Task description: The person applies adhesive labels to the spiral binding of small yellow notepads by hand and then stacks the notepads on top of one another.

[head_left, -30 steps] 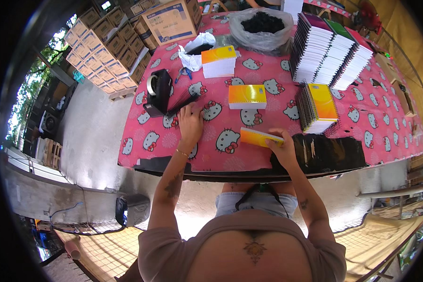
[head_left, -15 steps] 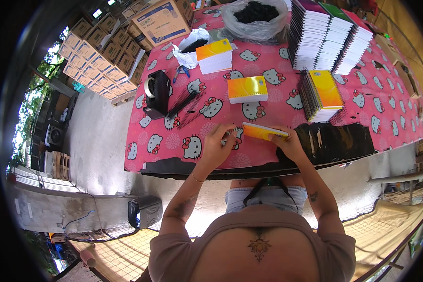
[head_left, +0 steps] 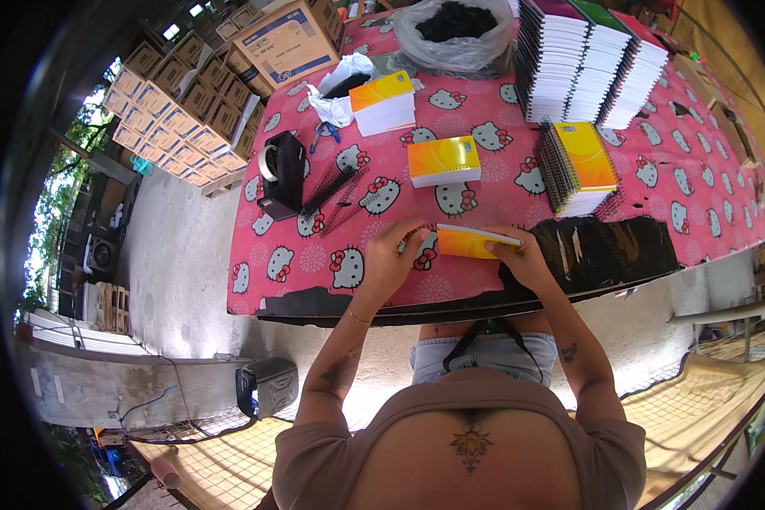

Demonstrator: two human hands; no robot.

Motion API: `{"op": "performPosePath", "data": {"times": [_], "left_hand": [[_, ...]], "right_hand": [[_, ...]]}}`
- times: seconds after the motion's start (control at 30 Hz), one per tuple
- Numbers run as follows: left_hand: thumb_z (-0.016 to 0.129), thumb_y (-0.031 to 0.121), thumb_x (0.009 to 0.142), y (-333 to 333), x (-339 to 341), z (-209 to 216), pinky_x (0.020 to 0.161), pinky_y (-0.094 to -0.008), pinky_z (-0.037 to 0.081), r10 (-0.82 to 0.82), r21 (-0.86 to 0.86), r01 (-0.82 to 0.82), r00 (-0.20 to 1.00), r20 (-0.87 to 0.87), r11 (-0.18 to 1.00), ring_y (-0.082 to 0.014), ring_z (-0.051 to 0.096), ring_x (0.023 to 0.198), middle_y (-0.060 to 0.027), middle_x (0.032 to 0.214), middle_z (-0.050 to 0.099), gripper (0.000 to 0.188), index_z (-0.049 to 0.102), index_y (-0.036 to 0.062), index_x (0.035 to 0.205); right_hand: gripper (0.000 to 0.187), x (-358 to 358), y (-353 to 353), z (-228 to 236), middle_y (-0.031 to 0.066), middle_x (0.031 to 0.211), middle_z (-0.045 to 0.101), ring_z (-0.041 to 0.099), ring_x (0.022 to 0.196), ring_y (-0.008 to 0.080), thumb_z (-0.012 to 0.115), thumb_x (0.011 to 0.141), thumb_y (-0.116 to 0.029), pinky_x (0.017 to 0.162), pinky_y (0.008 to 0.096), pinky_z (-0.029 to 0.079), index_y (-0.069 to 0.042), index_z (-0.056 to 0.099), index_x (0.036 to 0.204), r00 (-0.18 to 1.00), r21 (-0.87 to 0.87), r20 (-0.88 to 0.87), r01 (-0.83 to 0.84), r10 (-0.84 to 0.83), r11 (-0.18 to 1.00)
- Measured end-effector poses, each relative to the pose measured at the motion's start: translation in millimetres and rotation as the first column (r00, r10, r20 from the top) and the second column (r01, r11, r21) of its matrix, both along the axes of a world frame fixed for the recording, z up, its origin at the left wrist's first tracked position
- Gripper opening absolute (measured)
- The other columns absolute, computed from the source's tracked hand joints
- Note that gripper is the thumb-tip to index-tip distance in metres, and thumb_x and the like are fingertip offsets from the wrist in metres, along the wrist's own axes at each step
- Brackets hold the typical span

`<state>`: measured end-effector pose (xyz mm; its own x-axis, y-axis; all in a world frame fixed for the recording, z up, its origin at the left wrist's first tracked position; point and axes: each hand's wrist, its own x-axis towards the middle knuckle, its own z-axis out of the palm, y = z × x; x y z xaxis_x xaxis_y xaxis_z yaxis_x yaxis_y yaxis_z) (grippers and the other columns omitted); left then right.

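Note:
My right hand [head_left: 525,262] grips a small yellow-orange notebook [head_left: 466,244] by its right end, thumb on top, just above the near side of the table. By the notebook's left end my left hand [head_left: 389,262] is closed, fingers curled with the thumb. Something small and greyish shows between those fingers, too small to name. Beyond the hands lies a short stack of yellow notebooks [head_left: 444,160]. Loose black spiral coils [head_left: 336,191] rest to the left, beside a black tape dispenser [head_left: 284,174]. At the right stands a stack of yellow spiral-bound notebooks [head_left: 585,161].
A pink patterned cloth [head_left: 314,276] covers the table, with torn black sheeting [head_left: 608,255] along its near edge. At the back are tall notebook stacks [head_left: 557,72], a plastic bag of black material [head_left: 455,42] and another yellow stack [head_left: 382,102]. Cardboard boxes [head_left: 183,127] stand at the left.
The notebook has tilted so more of its yellow cover faces up. My left hand has shifted slightly, its fingers still curled; the right keeps its grip.

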<state>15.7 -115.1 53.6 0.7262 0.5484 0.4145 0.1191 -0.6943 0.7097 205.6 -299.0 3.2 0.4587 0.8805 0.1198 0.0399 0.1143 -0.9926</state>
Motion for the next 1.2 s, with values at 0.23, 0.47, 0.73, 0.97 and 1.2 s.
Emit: {"op": "performPosePath", "data": {"times": [0.23, 0.47, 0.73, 0.97, 1.2], "left_hand": [[0.073, 0.013, 0.089, 6.4, 0.1, 5.4, 0.06, -0.0331, 0.051, -0.117, 0.049, 0.118, 0.993, -0.033, 0.992, -0.0248, 0.067, 0.071, -0.012, 0.087, 0.066, 0.019, 0.068, 0.0033, 0.104], [0.072, 0.016, 0.09, 1.5, 6.2, 25.5, 0.062, -0.0343, 0.051, -0.197, 0.079, 0.208, 0.972, -0.132, 0.975, -0.0228, 0.065, 0.067, -0.0106, 0.087, 0.067, 0.022, 0.066, 0.0031, 0.107], [0.067, 0.034, 0.09, -11.0, 13.7, 13.4, 0.096, -0.0508, 0.042, 0.023, 0.545, 0.15, 0.954, -0.298, 0.825, -0.0347, 0.052, 0.123, -0.0197, 0.14, 0.049, 0.061, 0.049, 0.0028, 0.138], [0.053, 0.051, 0.094, -33.0, 11.2, -2.2, 0.113, -0.0687, 0.01, 0.183, 0.654, 0.04, 0.946, -0.269, 0.756, -0.0406, 0.023, 0.148, -0.0236, 0.158, 0.029, 0.08, 0.033, -0.0018, 0.151], [0.052, 0.057, 0.091, -37.7, 7.6, -0.3, 0.112, -0.0696, 0.015, 0.214, 0.742, 0.18, 0.89, -0.402, 0.645, -0.0423, 0.024, 0.148, -0.0259, 0.155, 0.032, 0.086, 0.033, -0.0025, 0.15]], "right_hand": [[0.026, 0.6, -1.4, -2.4, 0.0011, 0.103, 0.07, 0.059, 0.093, 0.0061, 0.067, 0.096, -0.011, 0.081, 0.0216, 0.048, 0.0, 0.067, 0.119, 0.998, 0.017, 0.054, -0.028, 0.027, 0.999], [0.025, -1.7, -6.3, 1.6, 0.0011, 0.103, 0.07, 0.059, 0.093, 0.007, 0.067, 0.096, -0.009, 0.081, 0.0224, 0.048, 0.001, 0.067, 0.119, 0.996, -0.036, 0.085, -0.026, 0.029, 0.999], [0.026, -20.1, -4.5, 14.0, 0.0083, 0.105, 0.071, 0.062, 0.093, 0.0112, 0.065, 0.095, -0.007, 0.083, 0.0255, 0.05, 0.003, 0.067, 0.119, 0.997, -0.014, 0.045, 0.068, -0.067, 0.998], [0.027, -31.5, 0.8, 22.2, 0.0054, 0.105, 0.07, 0.062, 0.096, 0.0102, 0.065, 0.096, -0.009, 0.085, 0.0263, 0.051, 0.002, 0.066, 0.12, 0.989, 0.03, -0.007, 0.149, -0.148, 0.988], [0.026, -23.8, -0.6, 14.7, 0.0034, 0.104, 0.069, 0.059, 0.094, 0.0091, 0.066, 0.095, -0.009, 0.083, 0.0258, 0.05, 0.002, 0.067, 0.119, 0.991, 0.04, 0.008, 0.131, -0.131, 0.991]]}}
